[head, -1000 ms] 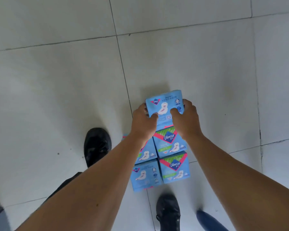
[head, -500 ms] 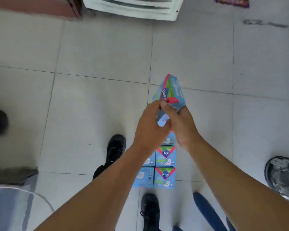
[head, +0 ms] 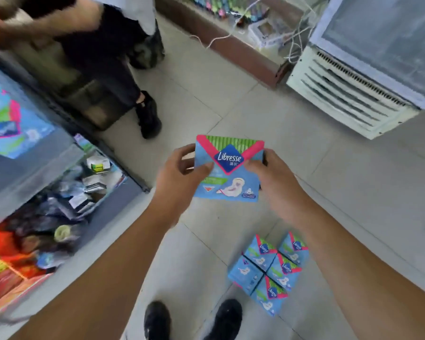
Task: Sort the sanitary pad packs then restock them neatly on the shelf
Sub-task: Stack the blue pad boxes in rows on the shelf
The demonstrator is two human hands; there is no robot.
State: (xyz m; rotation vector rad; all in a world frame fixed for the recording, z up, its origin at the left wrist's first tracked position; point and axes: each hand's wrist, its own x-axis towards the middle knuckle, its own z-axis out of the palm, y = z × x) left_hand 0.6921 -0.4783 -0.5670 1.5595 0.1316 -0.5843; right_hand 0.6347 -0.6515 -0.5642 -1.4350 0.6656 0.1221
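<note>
- Held pack (head: 228, 169): blue wrapper, pink V-band over green stripes at the top, dark blue diamond reading "Libresse" in white script with two small characters beneath; pad drawing lower right; small print too blurred to read
- Left hand (head: 179, 177) closed on the pack's left edge, thumb across the front, fingers behind
- Right hand (head: 271, 179) closed on the right edge, thumb on the front just beside the logo, fingers wrapped behind
- Pack is up in the air over the tiled floor (head: 292, 148), face toward the camera, roughly upright
- Packs on the floor (head: 270, 271): a tight cluster lying flat, edges touching, near the right shoe (head: 222, 317); several show the same "Libresse" diamond, one or two show a plain blue face with only the pad drawing
- Shelf (head: 22, 165) at left: grey ledge with a blue, pink and green pack lying on top, possibly the same brand, too smeared to read
- Lower shelf level holds a jumble of small boxes and red packaging, labels unreadable
- White chiller cabinet (head: 349, 94) at upper right, vent slats along its base
- Another person's legs (head: 123, 69) beside the shelf
</note>
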